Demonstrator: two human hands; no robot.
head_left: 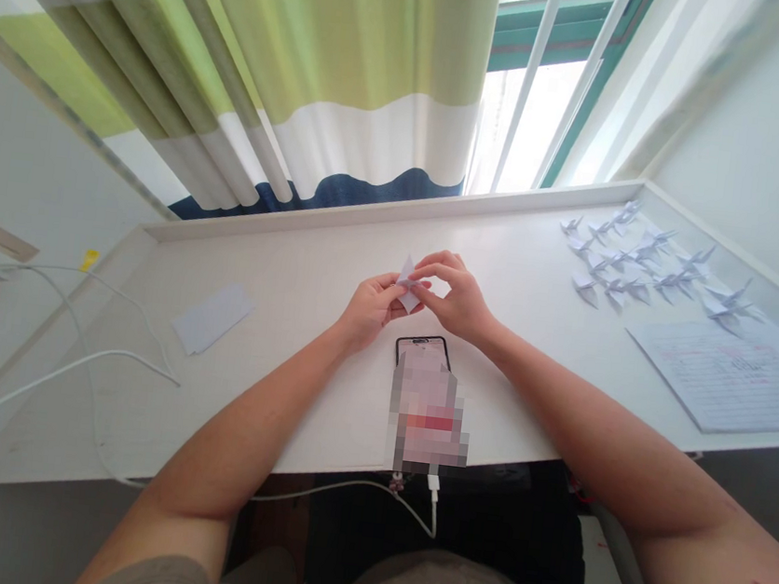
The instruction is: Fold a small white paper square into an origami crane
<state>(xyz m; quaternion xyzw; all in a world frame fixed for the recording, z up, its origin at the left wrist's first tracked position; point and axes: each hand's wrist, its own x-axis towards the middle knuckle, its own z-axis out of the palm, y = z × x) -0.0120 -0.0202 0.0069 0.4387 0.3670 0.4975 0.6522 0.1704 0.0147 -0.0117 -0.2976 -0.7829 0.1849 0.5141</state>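
A small folded piece of white paper [409,272] is held up over the desk, its pointed tip upward. My left hand [372,309] grips it from the left, with the thumb in front and the fingers behind. From the right, my right hand [458,292] pinches its edge between thumb and fingertips. Just below my hands lies a phone [422,357], screen up, most of the screen blurred out. Several folded paper cranes [636,264] stand grouped at the desk's far right.
White desk [310,367] with a raised back edge. Paper sheets [213,317] lie at left, a written lined sheet [738,379] at right. A white charging cable [432,498] hangs from the phone; more cable [70,378] crosses the left side. Curtains [361,45] hang behind.
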